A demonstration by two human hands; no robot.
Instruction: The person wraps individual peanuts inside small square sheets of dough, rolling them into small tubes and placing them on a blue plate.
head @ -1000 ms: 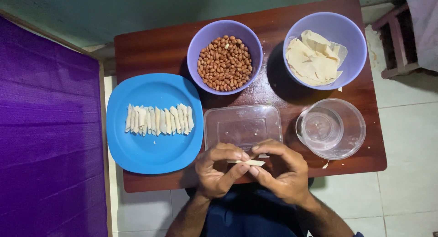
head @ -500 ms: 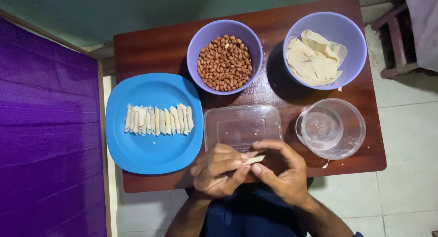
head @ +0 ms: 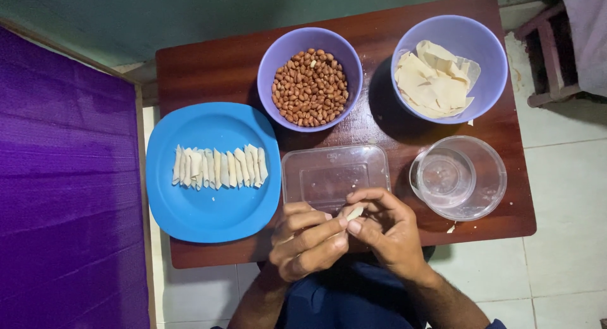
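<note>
Head view: both hands (head: 344,235) pinch a pale, mostly hidden, perhaps rolled wrapper (head: 355,213).

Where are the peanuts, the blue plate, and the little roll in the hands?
peanuts (head: 309,87), head view, middle of the pile in the purple bowl.
blue plate (head: 208,212), head view, bare part below the row of rolls.
little roll (head: 355,213), head view, pale tip showing between the fingertips of both hands.
</note>
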